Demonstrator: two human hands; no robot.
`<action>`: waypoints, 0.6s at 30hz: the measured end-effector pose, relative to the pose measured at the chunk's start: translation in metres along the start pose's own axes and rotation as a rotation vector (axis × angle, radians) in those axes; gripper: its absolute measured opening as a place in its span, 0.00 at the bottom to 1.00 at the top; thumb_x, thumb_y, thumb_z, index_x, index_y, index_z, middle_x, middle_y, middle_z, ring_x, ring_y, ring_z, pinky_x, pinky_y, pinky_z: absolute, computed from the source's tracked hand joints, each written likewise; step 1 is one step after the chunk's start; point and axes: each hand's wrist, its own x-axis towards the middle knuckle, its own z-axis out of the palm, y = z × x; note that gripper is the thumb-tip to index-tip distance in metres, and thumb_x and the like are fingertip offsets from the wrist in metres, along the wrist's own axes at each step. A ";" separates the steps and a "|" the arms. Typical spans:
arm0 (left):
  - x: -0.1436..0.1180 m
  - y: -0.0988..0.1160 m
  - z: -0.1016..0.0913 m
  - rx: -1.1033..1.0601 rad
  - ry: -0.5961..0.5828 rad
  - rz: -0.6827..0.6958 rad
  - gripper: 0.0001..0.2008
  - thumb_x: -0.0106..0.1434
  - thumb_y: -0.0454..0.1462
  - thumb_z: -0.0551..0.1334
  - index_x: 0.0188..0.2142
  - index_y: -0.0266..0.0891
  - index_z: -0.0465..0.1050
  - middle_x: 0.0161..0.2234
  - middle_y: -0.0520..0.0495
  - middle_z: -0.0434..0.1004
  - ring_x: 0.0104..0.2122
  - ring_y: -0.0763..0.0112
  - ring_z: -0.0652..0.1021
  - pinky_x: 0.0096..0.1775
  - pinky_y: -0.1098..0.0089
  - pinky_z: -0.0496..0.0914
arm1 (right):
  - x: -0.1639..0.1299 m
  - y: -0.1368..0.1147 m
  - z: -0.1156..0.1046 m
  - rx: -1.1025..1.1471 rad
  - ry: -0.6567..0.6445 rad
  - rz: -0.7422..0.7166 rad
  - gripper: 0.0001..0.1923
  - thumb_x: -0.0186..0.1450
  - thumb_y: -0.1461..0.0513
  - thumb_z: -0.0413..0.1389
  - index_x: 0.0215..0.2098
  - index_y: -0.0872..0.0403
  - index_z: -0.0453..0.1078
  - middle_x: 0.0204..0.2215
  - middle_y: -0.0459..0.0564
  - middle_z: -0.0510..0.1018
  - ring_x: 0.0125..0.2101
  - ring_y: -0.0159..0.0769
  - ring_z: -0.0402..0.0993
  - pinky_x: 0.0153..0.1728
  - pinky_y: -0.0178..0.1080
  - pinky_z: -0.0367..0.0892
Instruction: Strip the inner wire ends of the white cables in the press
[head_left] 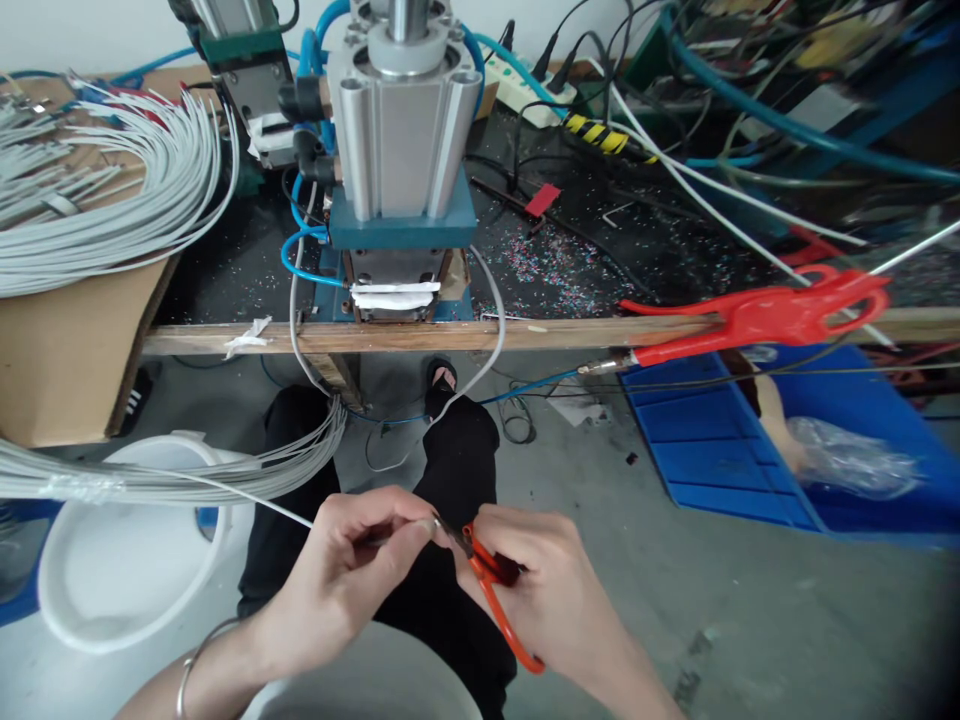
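My left hand (360,570) pinches the end of a thin white cable (262,503) between thumb and forefinger. That cable runs off to the left, towards a bundle of grey-white cables (165,485) lying across my leg. My right hand (544,580) grips orange-handled scissors (499,610), with fingers through and round the loops. The blades, partly covered by my fingers, meet the cable end at my left fingertips; whether they are closed on it I cannot tell. A white bucket (360,680) stands below both hands.
A pneumatic press (409,130) stands at the bench edge (562,335). To its left, a large cable coil (165,190) lies on cardboard (75,350). A red air gun (780,310) hangs over the edge at right, above a blue bin (720,440). Another white bucket (56,580) is at lower left.
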 end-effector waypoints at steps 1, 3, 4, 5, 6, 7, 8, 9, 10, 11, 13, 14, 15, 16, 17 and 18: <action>0.000 0.001 0.001 0.015 0.004 -0.003 0.17 0.73 0.47 0.60 0.38 0.39 0.81 0.26 0.50 0.73 0.23 0.75 0.61 0.24 0.71 0.54 | 0.001 0.000 0.001 -0.002 0.043 -0.003 0.22 0.58 0.72 0.53 0.25 0.50 0.41 0.19 0.38 0.50 0.19 0.27 0.45 0.20 0.35 0.44; 0.000 0.001 0.001 0.086 0.016 -0.004 0.17 0.74 0.47 0.58 0.40 0.40 0.82 0.25 0.51 0.73 0.22 0.74 0.64 0.24 0.72 0.59 | 0.002 0.001 0.000 -0.007 0.153 0.012 0.22 0.61 0.71 0.54 0.24 0.50 0.42 0.20 0.38 0.49 0.19 0.27 0.44 0.19 0.35 0.43; 0.000 -0.001 -0.001 0.161 0.024 0.013 0.17 0.75 0.47 0.57 0.43 0.41 0.82 0.27 0.50 0.76 0.24 0.73 0.69 0.27 0.72 0.63 | 0.003 0.002 -0.002 -0.014 0.213 0.025 0.23 0.63 0.70 0.54 0.24 0.50 0.42 0.20 0.39 0.48 0.20 0.27 0.43 0.19 0.35 0.43; 0.000 -0.003 -0.004 0.270 0.033 0.051 0.17 0.76 0.46 0.55 0.48 0.42 0.81 0.32 0.47 0.80 0.28 0.70 0.74 0.32 0.71 0.69 | 0.003 0.003 -0.004 -0.026 0.267 0.039 0.24 0.66 0.68 0.55 0.23 0.50 0.43 0.20 0.39 0.48 0.20 0.27 0.43 0.19 0.35 0.43; 0.000 -0.008 -0.010 0.420 0.053 0.107 0.17 0.76 0.45 0.55 0.54 0.43 0.79 0.40 0.44 0.82 0.37 0.66 0.79 0.40 0.68 0.73 | 0.002 0.005 -0.006 -0.043 0.312 0.048 0.24 0.67 0.67 0.55 0.22 0.51 0.44 0.20 0.39 0.48 0.20 0.28 0.42 0.19 0.35 0.43; 0.000 -0.013 -0.019 0.606 0.087 0.164 0.20 0.76 0.45 0.55 0.60 0.42 0.74 0.52 0.39 0.80 0.49 0.60 0.79 0.51 0.64 0.73 | 0.001 0.007 -0.009 -0.058 0.341 0.056 0.24 0.68 0.66 0.56 0.22 0.51 0.46 0.20 0.40 0.48 0.20 0.28 0.42 0.19 0.35 0.44; 0.000 -0.021 -0.029 0.822 0.123 0.208 0.25 0.75 0.46 0.56 0.66 0.38 0.68 0.63 0.34 0.72 0.60 0.54 0.73 0.60 0.57 0.68 | -0.001 0.010 -0.011 -0.067 0.356 0.069 0.24 0.68 0.66 0.56 0.21 0.51 0.47 0.20 0.40 0.48 0.20 0.28 0.42 0.19 0.35 0.44; 0.000 -0.029 -0.042 1.064 0.194 0.203 0.32 0.73 0.48 0.59 0.69 0.32 0.62 0.68 0.29 0.65 0.66 0.47 0.67 0.65 0.52 0.62 | -0.003 0.014 -0.012 -0.070 0.359 0.085 0.24 0.68 0.65 0.56 0.21 0.52 0.48 0.20 0.40 0.48 0.20 0.28 0.43 0.19 0.35 0.44; 0.000 -0.038 -0.055 1.308 0.234 0.122 0.41 0.70 0.53 0.62 0.71 0.27 0.58 0.70 0.24 0.60 0.69 0.41 0.62 0.68 0.47 0.56 | -0.006 0.018 -0.012 -0.068 0.358 0.107 0.24 0.68 0.64 0.57 0.20 0.52 0.49 0.19 0.40 0.49 0.20 0.28 0.43 0.19 0.35 0.44; 0.000 -0.047 -0.069 1.535 0.184 -0.026 0.48 0.67 0.56 0.64 0.72 0.22 0.54 0.71 0.20 0.56 0.70 0.37 0.59 0.69 0.43 0.51 | -0.009 0.022 -0.011 -0.064 0.356 0.130 0.24 0.68 0.63 0.57 0.20 0.52 0.49 0.19 0.40 0.48 0.20 0.28 0.43 0.18 0.35 0.44; 0.003 -0.064 -0.093 1.768 0.061 -0.283 0.56 0.59 0.56 0.71 0.70 0.15 0.55 0.66 0.12 0.62 0.66 0.29 0.65 0.67 0.39 0.53 | -0.016 0.031 -0.005 -0.048 0.345 0.173 0.25 0.69 0.60 0.58 0.19 0.52 0.50 0.19 0.41 0.48 0.20 0.28 0.43 0.18 0.35 0.45; 0.005 -0.071 -0.102 1.799 0.031 -0.346 0.55 0.55 0.52 0.76 0.67 0.14 0.60 0.62 0.12 0.69 0.63 0.29 0.69 0.65 0.39 0.58 | -0.020 0.034 0.000 -0.040 0.343 0.187 0.26 0.69 0.59 0.58 0.19 0.52 0.50 0.19 0.41 0.48 0.20 0.28 0.43 0.18 0.35 0.45; 0.008 -0.077 -0.109 1.817 0.012 -0.392 0.50 0.54 0.48 0.78 0.65 0.17 0.64 0.59 0.16 0.73 0.60 0.32 0.73 0.63 0.40 0.62 | -0.024 0.037 0.004 -0.030 0.341 0.191 0.26 0.69 0.58 0.58 0.18 0.52 0.51 0.19 0.41 0.48 0.19 0.28 0.44 0.18 0.35 0.46; 0.012 -0.082 -0.113 1.819 0.010 -0.418 0.42 0.57 0.45 0.77 0.64 0.23 0.67 0.58 0.22 0.75 0.58 0.37 0.75 0.61 0.41 0.66 | -0.027 0.039 0.007 -0.022 0.338 0.193 0.26 0.69 0.57 0.59 0.18 0.52 0.51 0.19 0.41 0.48 0.19 0.28 0.44 0.18 0.35 0.46; 0.016 -0.085 -0.116 1.820 0.011 -0.436 0.34 0.62 0.43 0.73 0.63 0.30 0.69 0.58 0.29 0.75 0.56 0.43 0.77 0.58 0.43 0.70 | -0.030 0.041 0.008 -0.020 0.342 0.194 0.27 0.69 0.56 0.59 0.19 0.52 0.51 0.20 0.41 0.49 0.20 0.28 0.45 0.19 0.35 0.47; 0.020 -0.088 -0.118 1.814 0.015 -0.445 0.28 0.67 0.42 0.70 0.62 0.35 0.70 0.59 0.34 0.75 0.55 0.48 0.78 0.56 0.45 0.72 | -0.030 0.043 0.007 -0.029 0.351 0.195 0.27 0.68 0.55 0.60 0.19 0.52 0.51 0.20 0.41 0.49 0.20 0.28 0.45 0.19 0.35 0.47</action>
